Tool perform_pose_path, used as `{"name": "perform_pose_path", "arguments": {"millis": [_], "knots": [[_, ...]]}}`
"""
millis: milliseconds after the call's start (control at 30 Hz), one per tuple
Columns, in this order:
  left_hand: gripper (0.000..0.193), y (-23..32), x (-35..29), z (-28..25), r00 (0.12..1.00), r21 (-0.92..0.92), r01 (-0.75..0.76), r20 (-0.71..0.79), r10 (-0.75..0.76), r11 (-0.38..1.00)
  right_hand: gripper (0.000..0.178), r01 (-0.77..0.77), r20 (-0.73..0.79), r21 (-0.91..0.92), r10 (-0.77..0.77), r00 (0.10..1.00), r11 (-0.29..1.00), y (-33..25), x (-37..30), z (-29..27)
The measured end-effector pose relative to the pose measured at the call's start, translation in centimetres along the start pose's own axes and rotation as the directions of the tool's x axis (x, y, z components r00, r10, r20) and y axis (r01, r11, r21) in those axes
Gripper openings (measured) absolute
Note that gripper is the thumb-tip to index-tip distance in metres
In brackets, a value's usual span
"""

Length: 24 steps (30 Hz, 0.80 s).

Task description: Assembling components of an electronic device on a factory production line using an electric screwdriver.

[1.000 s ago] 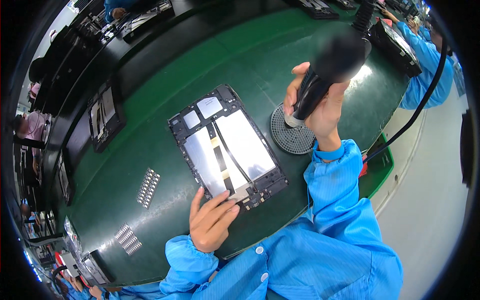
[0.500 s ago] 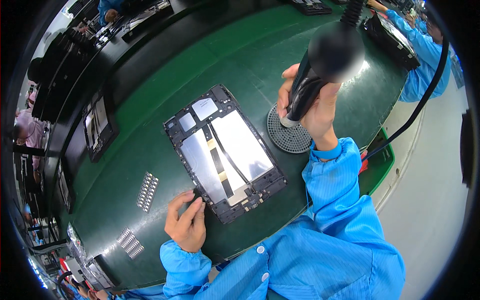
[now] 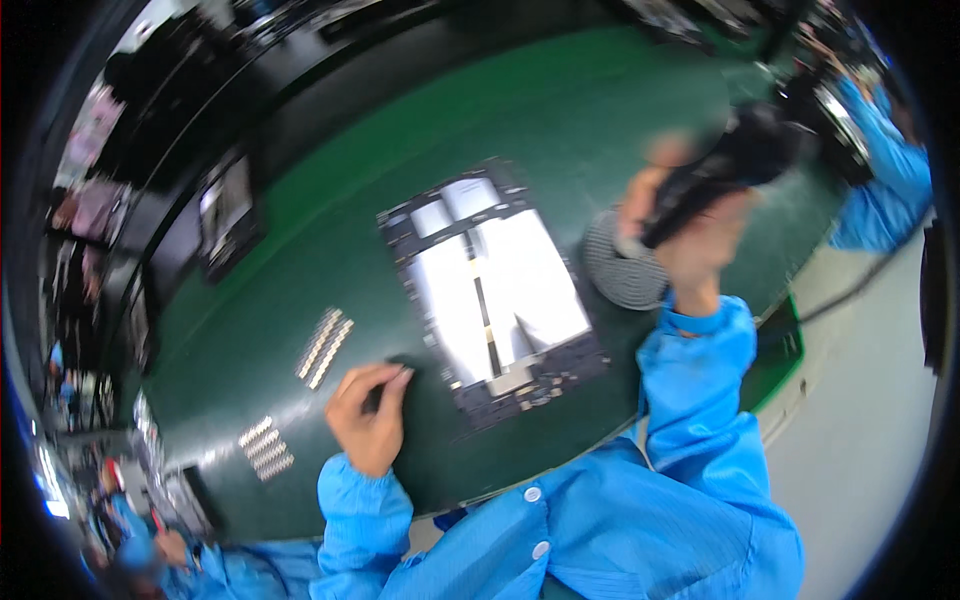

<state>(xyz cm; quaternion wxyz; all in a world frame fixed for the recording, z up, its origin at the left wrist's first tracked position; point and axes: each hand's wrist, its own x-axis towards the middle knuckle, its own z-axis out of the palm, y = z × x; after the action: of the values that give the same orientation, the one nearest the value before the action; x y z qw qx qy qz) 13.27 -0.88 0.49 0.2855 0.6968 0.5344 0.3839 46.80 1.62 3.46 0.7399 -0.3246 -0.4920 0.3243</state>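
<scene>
An opened tablet (image 3: 450,290) lies on the green table, its shiny metal plates and dark ribbon strip facing up. Left of its lower edge is my left hand (image 3: 365,425), apart from it, thumb and index finger brought together. Whatever may be between those fingertips is too small to make out. My right hand (image 3: 705,245), smeared by motion, is wrapped round a black handheld tool (image 3: 715,175) with a pale tip at its lower end. The tool tilts to the right above a round grey perforated pad (image 3: 612,265), hiding part of it.
Two sheets of small metallic parts, an upper one (image 3: 325,348) and a lower one (image 3: 266,450), lie left of my left hand. Another dark device (image 3: 228,215) stands at far left. A green bin (image 3: 785,360) sits by the right edge; a co-worker's blue sleeve (image 3: 890,190) is beyond.
The view has shifted, so the tablet appears further right. My left hand has come away from the tablet's edge. The tool in my right hand has tipped over to the right.
</scene>
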Motion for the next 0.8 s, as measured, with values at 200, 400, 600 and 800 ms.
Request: {"name": "perform_pose_path", "arguments": {"millis": [200,400,600,800], "knots": [[0.008,-0.6,3.0,1.0,0.960,-0.454,0.279,0.146,-0.238,0.846,0.097,0.017,0.140,0.260,-0.055,0.989,0.965,-2.3,0.8,4.7],[0.011,-0.7,6.8,2.5,0.957,-0.501,0.281,0.213,-0.199,0.819,0.093,-0.174,0.326,0.204,0.101,0.940,0.963,-0.2,1.5,11.7],[0.013,-1.5,8.3,3.5,0.967,-0.400,0.231,0.198,-0.162,0.887,0.072,-0.096,0.390,0.080,0.058,0.919,0.992,2.2,2.4,14.0],[0.014,-2.0,8.5,3.4,0.971,-0.380,0.212,0.189,-0.148,0.900,0.040,-0.077,0.302,-0.057,0.090,0.949,0.995,3.3,2.1,15.2]]}}
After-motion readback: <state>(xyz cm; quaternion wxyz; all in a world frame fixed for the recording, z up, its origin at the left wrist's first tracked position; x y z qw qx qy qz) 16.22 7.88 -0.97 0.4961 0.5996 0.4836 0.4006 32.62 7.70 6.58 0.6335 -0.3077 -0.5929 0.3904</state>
